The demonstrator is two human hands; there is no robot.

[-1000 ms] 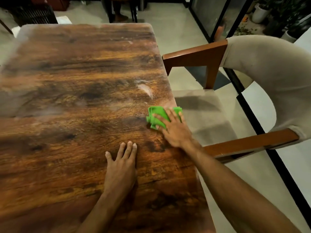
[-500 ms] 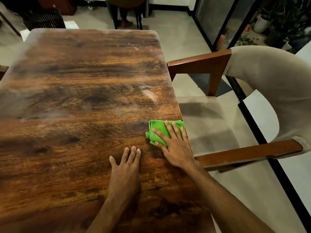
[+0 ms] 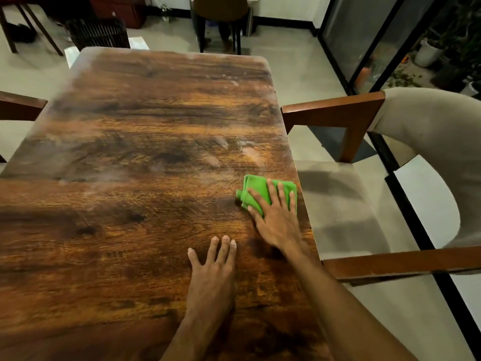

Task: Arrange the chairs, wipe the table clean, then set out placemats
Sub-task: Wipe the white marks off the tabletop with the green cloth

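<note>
No readable txt, labels, brands or nos. anywhere in view.

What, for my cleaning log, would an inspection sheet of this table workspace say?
Surface: wooden table, with hazy smears near its right edge.
Job's things: green cloth on the table by the right edge; armchair at the right side; no placemats seen.
Clutter: nothing seen.
Hands: right hand presses flat on the cloth; left hand rests flat on the table.
Cables: nothing seen.
Surroundings: glass door, potted plant, another chair beyond the far end.
</note>
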